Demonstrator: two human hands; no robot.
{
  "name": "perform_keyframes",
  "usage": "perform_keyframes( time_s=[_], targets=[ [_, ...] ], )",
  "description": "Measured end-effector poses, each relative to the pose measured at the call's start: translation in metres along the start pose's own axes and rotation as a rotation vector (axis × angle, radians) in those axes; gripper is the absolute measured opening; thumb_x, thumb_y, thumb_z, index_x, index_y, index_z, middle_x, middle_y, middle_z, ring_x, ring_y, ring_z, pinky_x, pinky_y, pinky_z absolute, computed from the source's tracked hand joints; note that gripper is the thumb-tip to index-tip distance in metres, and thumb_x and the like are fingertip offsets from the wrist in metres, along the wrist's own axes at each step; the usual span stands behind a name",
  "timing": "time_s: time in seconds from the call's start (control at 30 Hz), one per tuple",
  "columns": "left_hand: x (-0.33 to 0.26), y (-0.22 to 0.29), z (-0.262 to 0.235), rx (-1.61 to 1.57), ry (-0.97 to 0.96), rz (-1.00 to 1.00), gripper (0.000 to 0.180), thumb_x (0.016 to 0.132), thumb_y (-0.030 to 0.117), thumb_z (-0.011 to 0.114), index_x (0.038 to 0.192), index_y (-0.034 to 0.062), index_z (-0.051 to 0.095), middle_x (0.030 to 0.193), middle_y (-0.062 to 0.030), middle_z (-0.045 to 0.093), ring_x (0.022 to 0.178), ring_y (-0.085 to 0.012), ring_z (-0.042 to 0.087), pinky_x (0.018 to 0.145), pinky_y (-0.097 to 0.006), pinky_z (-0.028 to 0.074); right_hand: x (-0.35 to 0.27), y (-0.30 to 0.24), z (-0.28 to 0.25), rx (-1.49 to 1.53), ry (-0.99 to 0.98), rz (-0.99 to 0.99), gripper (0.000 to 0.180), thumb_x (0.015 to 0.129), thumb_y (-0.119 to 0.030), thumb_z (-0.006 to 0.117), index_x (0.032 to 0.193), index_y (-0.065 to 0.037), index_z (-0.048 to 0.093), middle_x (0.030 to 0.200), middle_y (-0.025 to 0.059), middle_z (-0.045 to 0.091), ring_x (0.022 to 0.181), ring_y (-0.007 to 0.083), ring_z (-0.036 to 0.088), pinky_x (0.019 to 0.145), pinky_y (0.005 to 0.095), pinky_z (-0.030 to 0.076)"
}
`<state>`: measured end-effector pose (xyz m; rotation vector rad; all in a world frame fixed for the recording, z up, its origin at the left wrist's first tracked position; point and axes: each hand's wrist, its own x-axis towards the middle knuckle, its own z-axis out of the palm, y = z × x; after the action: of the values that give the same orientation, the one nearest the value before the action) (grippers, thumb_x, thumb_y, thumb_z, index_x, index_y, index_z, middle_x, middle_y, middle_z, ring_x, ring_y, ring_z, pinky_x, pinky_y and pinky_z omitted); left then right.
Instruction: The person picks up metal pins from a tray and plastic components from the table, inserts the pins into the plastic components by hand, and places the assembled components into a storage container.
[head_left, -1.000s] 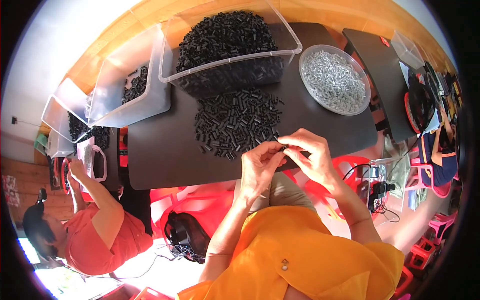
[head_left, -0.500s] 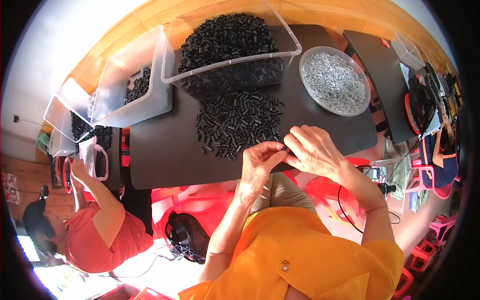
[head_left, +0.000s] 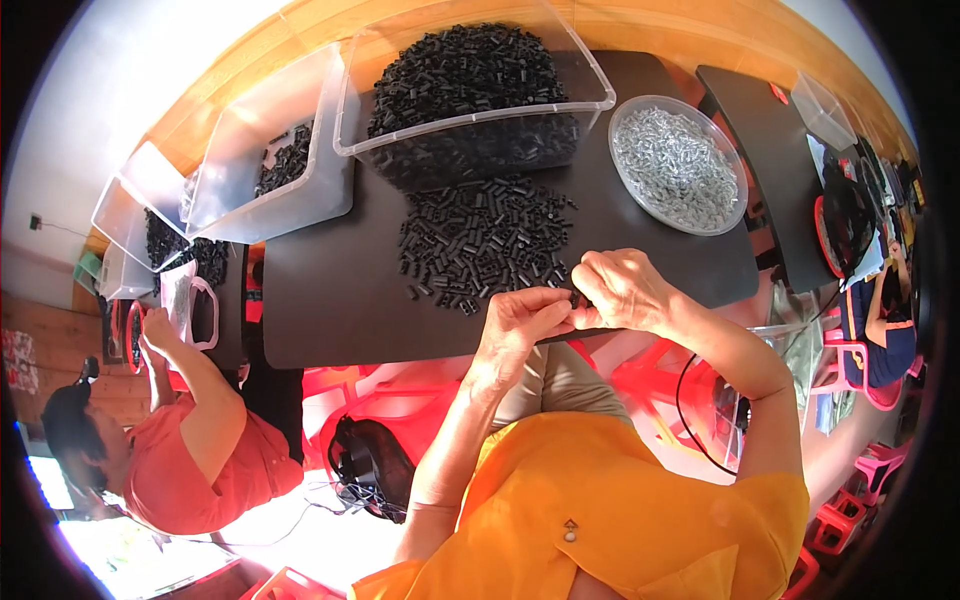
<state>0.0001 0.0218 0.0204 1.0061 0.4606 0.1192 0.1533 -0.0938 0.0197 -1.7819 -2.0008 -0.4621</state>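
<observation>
Small dark piece (head_left: pixel 576 299), mostly hidden by fingers, sits where the fingertips of the two bare hands meet, near the front edge of a dark, round-cornered table (head_left: pixel 335 315); the left hand (head_left: pixel 520 325) has its thumb and forefinger pinched narrow on it; the right hand (head_left: pixel 628 290) is curled, its fingertips close against the left's, and whether it grips anything I cannot tell; just beyond the hands lies a loose heap of short black tubular pieces (head_left: pixel 482 240); behind that heap stands a clear rectangular plastic bin (head_left: pixel 476 126) filled with more such black pieces; to its right rests a round, clear plastic tub (head_left: pixel 626 185) of small silvery pieces (head_left: pixel 675 165); at left, a person in a red shirt (head_left: pixel 215 470) works with both hands raised.
</observation>
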Motion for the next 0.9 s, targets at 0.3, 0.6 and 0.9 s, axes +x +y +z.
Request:
perform_keyframes(
  time_s=[0.3,0.6,0.9],
  targets=[
    [-0.002,0.006,-0.004,0.078,0.021,0.032,0.017,0.082,0.007,0.063,0.093,-0.0055,0.066,0.084,-0.0101,0.066,0.078,-0.0137,0.063,0.076,-0.026,0.052,0.008,-0.005,0.01,0.021,-0.035,-0.074,0.029,0.071,-0.027,0.067,0.068,-0.01,0.044,0.059,0.0014,0.042,0.047,0.014,0.055,0.041,0.0267,0.045],
    [-0.009,0.043,-0.027,0.288,0.223,0.287,0.008,0.08,0.003,0.063,0.084,-0.0028,0.066,0.079,-0.0069,0.066,0.069,-0.0108,0.061,0.064,-0.023,0.05,0.021,-0.019,-0.018,-0.01,-0.026,0.159,0.063,0.07,-0.056,0.066,0.102,-0.004,0.054,0.066,0.0039,0.046,0.05,0.0175,0.054,0.045,0.0292,0.045],
    [0.021,0.241,-0.137,1.173,0.942,0.861,0.038,0.078,0.01,0.067,0.111,-0.0067,0.06,0.075,-0.0123,0.067,0.062,-0.0103,0.061,0.058,-0.023,0.048,-0.026,0.005,-0.028,0.033,0.505,0.738,0.023,0.079,-0.004,0.067,0.102,-0.002,0.061,0.081,0.0102,0.063,0.054,0.017,0.055,0.049,0.0272,0.045]
  ],
)
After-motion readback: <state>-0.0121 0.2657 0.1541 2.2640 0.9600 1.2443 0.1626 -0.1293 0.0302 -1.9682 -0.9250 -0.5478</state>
